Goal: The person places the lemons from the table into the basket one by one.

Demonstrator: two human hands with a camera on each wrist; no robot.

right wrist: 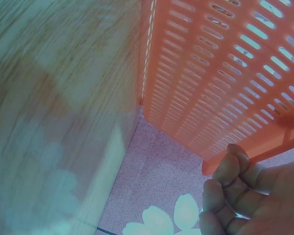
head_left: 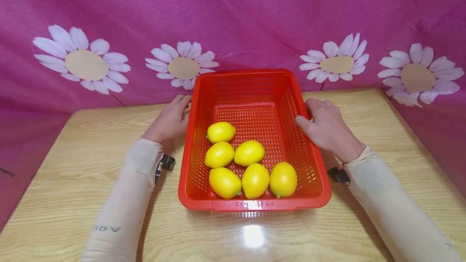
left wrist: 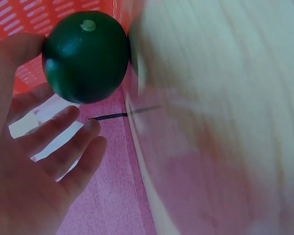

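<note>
A red plastic basket [head_left: 255,205] with perforated walls stands on the table, and several yellow lemons [head_left: 255,180] lie in its near and left part. Outside its left wall, my left hand [head_left: 169,119] pinches a round green lime [left wrist: 85,56] between thumb and index finger. The other fingers spread loosely below it. The lime sits close against the tabletop and the basket wall, hidden under the rim in the head view. My right hand [head_left: 325,126] grips the basket's right rim, thumb over the edge and fingers curled on the outer side.
The wooden table [head_left: 91,165] extends to both sides of the basket. Behind it hangs a pink cloth [head_left: 255,19] with white daisies, close to the basket's far end. A dark wrist mount [head_left: 167,162] sits under the left sleeve.
</note>
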